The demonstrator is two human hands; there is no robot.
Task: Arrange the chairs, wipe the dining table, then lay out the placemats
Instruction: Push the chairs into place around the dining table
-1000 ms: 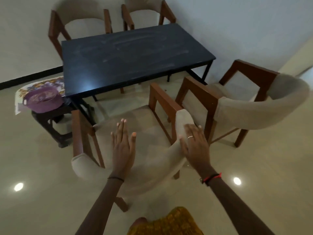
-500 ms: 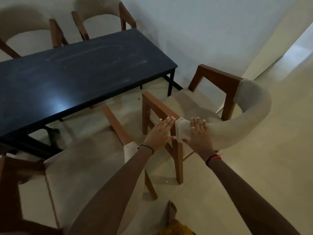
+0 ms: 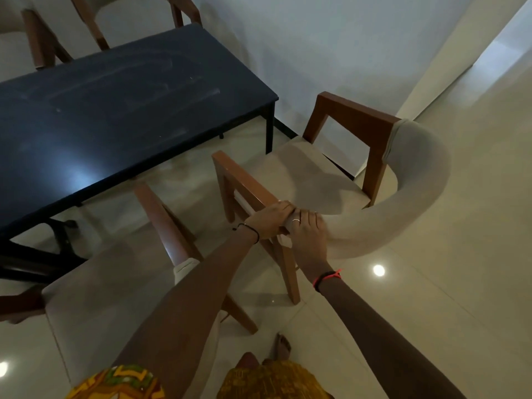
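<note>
Head view: my left hand (image 3: 272, 218) and right hand (image 3: 308, 228) clench the near armrest of the chair (image 3: 403, 180) at frame centre, gripping side by side to drag it toward the table (image 3: 115, 110), upper left.

The dark surface (image 3: 115, 110) lies bare with pale wipe streaks; chairs (image 3: 316, 174) stand around it on the glossy tiled floor (image 3: 446, 283).

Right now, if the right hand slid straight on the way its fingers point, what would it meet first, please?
Probably the left hand: the right hand lies on the chair's padded backrest, fingers aimed up-left at the wooden armrest, and the left hand grips just there. Depth is uncertain.
</note>
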